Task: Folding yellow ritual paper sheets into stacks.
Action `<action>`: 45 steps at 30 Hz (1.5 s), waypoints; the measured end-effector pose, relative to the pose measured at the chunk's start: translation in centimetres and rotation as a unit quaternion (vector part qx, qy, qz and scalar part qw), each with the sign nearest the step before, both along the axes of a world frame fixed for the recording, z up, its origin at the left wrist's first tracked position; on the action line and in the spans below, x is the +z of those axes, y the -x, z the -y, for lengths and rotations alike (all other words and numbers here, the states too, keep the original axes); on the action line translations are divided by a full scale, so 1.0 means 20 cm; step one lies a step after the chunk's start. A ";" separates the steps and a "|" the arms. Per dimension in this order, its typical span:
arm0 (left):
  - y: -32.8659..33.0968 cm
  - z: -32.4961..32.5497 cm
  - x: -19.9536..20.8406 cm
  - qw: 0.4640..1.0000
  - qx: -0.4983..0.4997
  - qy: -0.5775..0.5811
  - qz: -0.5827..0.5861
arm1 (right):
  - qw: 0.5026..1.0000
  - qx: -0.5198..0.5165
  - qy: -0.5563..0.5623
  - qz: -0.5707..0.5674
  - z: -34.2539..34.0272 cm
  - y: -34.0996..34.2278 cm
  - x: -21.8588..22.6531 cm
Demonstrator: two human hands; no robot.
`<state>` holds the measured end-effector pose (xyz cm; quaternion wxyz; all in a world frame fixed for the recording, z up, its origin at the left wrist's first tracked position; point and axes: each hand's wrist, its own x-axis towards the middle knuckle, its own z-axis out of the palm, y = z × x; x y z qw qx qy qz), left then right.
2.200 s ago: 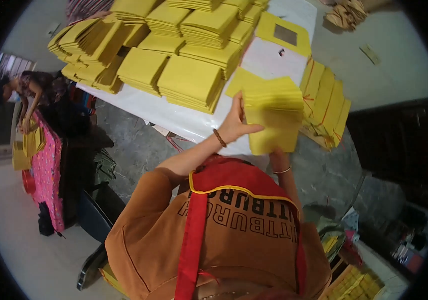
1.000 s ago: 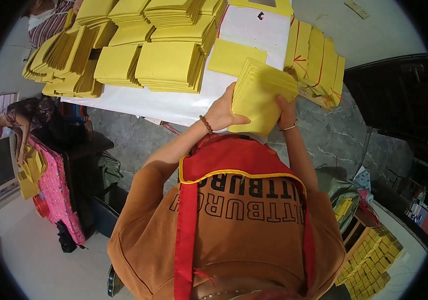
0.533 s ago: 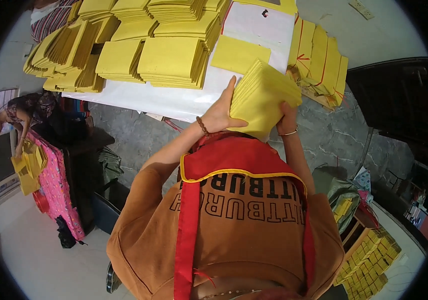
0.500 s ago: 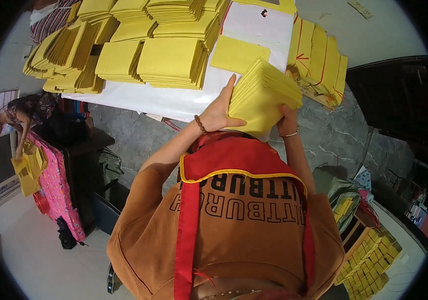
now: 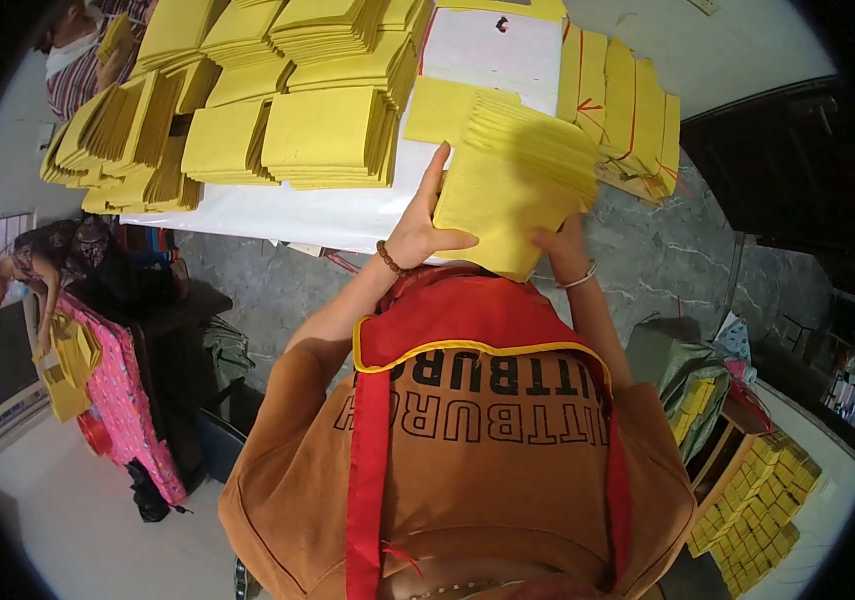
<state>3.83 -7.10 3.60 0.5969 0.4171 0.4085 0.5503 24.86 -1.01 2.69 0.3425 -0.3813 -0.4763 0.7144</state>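
Note:
Between my two hands a thick stack of folded yellow paper (image 5: 493, 205) stands tilted near the table's front edge, its layered edges fanned at the top right. My left hand (image 5: 423, 225) grips its left side, with the thumb across the near face and the fingers along the side. My right hand (image 5: 568, 250) holds the lower right corner, its thumb on the near face and its other fingers mostly hidden behind the paper. Just beyond, a flat yellow piece (image 5: 433, 105) lies on the white-covered table (image 5: 228, 212).
Many yellow paper stacks (image 5: 318, 130) fill the table's left. Bundles tied with red string (image 5: 628, 105) stand at the right. Another person (image 5: 58, 245) handles yellow paper at a pink-covered table (image 5: 123, 385); someone in stripes (image 5: 73, 85) is at the far left. More bundles (image 5: 758, 500) are piled lower right.
The stack has turned so that its near face shows more broadly, and its top has shifted slightly left. Both hands keep hold of it. The whole view has shifted a little.

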 end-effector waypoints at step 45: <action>0.25 -0.19 0.01 0.874 -0.073 -0.212 -0.432 | 0.942 0.037 -0.304 0.136 -0.13 -0.03 -0.28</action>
